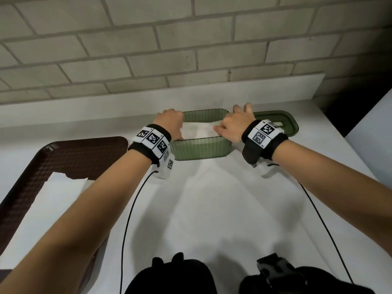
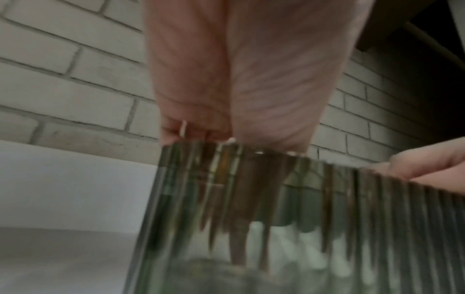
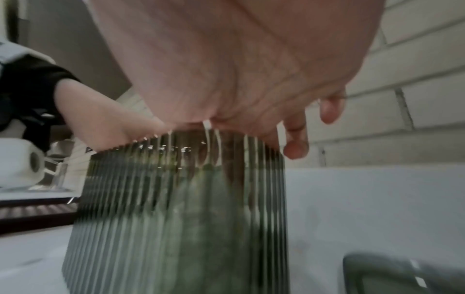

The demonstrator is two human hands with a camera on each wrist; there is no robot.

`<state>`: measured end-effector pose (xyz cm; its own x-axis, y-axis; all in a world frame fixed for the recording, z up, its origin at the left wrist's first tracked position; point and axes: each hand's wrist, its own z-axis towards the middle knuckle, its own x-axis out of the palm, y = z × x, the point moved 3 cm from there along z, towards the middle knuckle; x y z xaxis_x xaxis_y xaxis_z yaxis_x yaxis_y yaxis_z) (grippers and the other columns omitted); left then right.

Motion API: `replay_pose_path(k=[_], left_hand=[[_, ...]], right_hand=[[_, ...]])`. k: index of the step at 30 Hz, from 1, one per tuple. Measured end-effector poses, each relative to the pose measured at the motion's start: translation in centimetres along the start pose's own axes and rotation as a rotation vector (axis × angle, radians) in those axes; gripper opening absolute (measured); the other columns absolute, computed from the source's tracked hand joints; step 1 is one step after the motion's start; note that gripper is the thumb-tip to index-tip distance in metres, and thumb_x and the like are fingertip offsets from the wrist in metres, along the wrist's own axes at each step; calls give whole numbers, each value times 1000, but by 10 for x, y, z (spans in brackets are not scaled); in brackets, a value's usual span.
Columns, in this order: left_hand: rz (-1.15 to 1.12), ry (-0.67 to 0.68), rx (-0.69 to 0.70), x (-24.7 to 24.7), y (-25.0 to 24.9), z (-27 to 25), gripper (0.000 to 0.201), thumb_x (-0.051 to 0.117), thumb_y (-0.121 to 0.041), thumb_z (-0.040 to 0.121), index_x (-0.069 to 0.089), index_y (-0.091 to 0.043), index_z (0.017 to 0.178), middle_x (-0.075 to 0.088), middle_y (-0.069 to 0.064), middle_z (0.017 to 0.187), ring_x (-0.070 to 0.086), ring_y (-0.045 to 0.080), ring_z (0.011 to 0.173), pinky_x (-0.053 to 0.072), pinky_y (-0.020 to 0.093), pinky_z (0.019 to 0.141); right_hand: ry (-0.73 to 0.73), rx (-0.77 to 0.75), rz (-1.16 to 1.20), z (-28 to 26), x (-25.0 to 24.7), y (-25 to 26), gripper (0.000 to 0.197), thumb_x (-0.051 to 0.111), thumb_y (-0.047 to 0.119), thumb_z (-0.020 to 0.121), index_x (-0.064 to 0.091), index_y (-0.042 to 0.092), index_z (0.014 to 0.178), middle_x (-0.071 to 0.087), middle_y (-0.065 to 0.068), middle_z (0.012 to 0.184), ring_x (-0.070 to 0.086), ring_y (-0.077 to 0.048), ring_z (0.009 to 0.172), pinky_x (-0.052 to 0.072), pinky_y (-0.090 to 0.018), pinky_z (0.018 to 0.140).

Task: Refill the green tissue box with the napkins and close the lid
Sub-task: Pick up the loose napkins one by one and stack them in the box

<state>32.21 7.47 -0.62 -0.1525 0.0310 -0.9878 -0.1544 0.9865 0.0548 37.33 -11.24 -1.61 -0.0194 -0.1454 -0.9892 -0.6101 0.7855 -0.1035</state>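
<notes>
Even, soft light falls from above on the white counter (image 1: 212, 209), and the arms cast faint shadows. The head view bends at its dim corners. Both wrist views are blurred, perhaps by motion; the ribbed green box (image 3: 176, 208) smears.

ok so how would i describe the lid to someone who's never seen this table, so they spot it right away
Start at the white table under the brick wall and find the ribbed green tissue box where both hands are busy. The lid lies flat on the table just right of that box, behind the right hand. It is the only low, smooth dark green piece, with rounded corners and a slot through its top.
</notes>
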Motion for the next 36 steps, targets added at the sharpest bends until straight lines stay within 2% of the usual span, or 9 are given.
replay_pose_path(k=[3, 6, 10, 15, 17, 22, 27, 31, 36], left_hand=[[149, -102, -51, -9, -3, -16, 43, 69, -46, 80, 67, -8, 99, 52, 16, 119, 41, 38, 118, 38, 47, 96], [36, -297, -28, -23, -4, -45, 36, 62, -38, 86, 70, -4, 89, 53, 18, 112, 45, 38, 109, 41, 46, 88], [-273, -419, 135, -11, -24, -105, 24, 60, -25, 87, 66, -6, 74, 55, 10, 89, 57, 35, 83, 49, 43, 70], [-148, 146, 121, 61, -46, -154, 52, 60, -57, 84, 55, -11, 108, 56, 7, 108, 57, 27, 102, 46, 36, 84], [-105, 230, 86, 78, -49, -165, 69, 60, -63, 80, 45, -9, 120, 50, 8, 116, 51, 27, 110, 46, 38, 89], [-221, 241, -29, 91, -48, -177, 63, 64, -59, 80, 43, -10, 114, 52, 6, 114, 49, 26, 111, 44, 38, 90], [-397, 270, 17, 91, -37, -172, 39, 76, -47, 72, 47, -22, 74, 46, 1, 98, 42, 21, 98, 39, 29, 85], [-572, 115, 114, 81, -28, -160, 38, 78, -27, 74, 43, -23, 62, 50, -8, 71, 49, 15, 73, 40, 29, 68], [-1074, -207, 119, 33, 4, -125, 42, 84, -7, 70, 44, -20, 73, 53, -2, 68, 48, 9, 59, 41, 16, 57]], right_hand=[[-287, -59, -17, -18, -13, 3, 56, 28, 55, 96, 75, 27, 85, 57, -5, 107, 42, -29, 109, 23, -48, 94], [-630, -186, 203, -53, -24, 11, 35, 43, 46, 90, 67, 25, 76, 57, 5, 84, 50, -20, 89, 24, -36, 80], [-160, -467, 436, -79, 7, 32, 8, 60, 25, 83, 67, 26, 86, 65, 9, 81, 51, -6, 67, 45, -28, 71], [208, -530, 114, -70, 55, 45, 65, 66, 27, 85, 38, 27, 144, 41, 7, 144, 39, -19, 125, 37, -39, 98], [227, -532, 112, -64, 59, 49, 71, 67, 35, 85, 32, 29, 146, 37, 8, 145, 35, -19, 127, 33, -41, 98], [282, -506, 126, -66, 55, 59, 46, 69, 40, 82, 51, 24, 122, 51, 9, 102, 46, -18, 109, 31, -37, 91], [314, -516, 214, -79, 57, 58, 24, 69, 35, 77, 62, 14, 87, 59, -3, 92, 56, -25, 90, 44, -37, 78], [214, -489, 531, -84, 37, 46, 16, 71, 15, 77, 63, 23, 89, 54, 3, 66, 50, -15, 60, 41, -27, 58], [-93, -343, 916, -67, -15, 12, 47, 83, 10, 70, 48, 25, 98, 65, 3, 67, 56, -7, 58, 49, -22, 64]])
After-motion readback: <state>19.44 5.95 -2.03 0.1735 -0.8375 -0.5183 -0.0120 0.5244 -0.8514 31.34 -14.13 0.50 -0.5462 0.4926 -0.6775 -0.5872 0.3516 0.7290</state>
